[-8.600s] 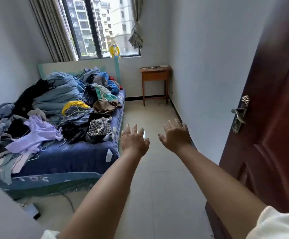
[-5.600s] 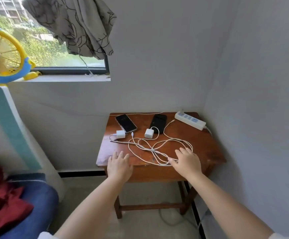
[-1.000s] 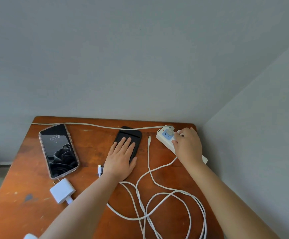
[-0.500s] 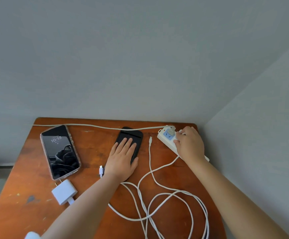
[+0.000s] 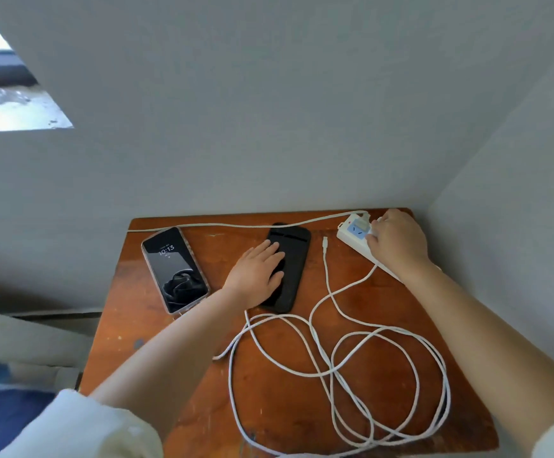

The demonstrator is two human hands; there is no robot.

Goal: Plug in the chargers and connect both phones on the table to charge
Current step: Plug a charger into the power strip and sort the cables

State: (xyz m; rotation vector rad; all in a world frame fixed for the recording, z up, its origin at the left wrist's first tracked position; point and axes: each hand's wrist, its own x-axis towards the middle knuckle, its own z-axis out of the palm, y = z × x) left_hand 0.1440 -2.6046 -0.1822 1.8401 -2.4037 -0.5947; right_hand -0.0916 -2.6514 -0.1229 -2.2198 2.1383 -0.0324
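Note:
Two phones lie on the small wooden table (image 5: 143,328). The left phone (image 5: 174,269) has a lit screen reading 10:13. My left hand (image 5: 257,274) rests flat, fingers apart, on the dark black phone (image 5: 293,259). At the back right corner my right hand (image 5: 398,246) is closed over a white charger on the white power strip (image 5: 355,233); the charger is mostly hidden by my fingers. A white cable (image 5: 351,375) runs from under that hand into loose coils. Its free connector (image 5: 325,240) lies between the black phone and the strip. The second charger is hidden behind my left forearm.
The table sits in a corner, with grey walls behind it and to the right. The strip's own white cord (image 5: 236,224) runs along the back edge. A window sill (image 5: 14,110) shows at upper left, and blue bedding (image 5: 1,421) at lower left.
Both hands stay where they were, left on the black phone, right at the power strip. My head has pulled back, and the second charger is now behind my left forearm.

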